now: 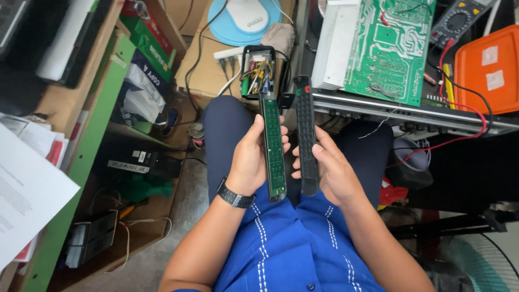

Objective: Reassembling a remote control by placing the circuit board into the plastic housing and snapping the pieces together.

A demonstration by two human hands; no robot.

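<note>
My left hand grips a long, narrow remote-control shell with a green circuit board lying in it, held upright over my lap. My right hand holds the matching black rubber keypad strip, also upright, just to the right of the board. The two parts stand side by side, a small gap between them. A black wristwatch sits on my left wrist.
A large green circuit board lies on a metal chassis at the upper right, with a multimeter and an orange box beside it. A black box of coloured wires sits ahead. Shelves with papers stand at left.
</note>
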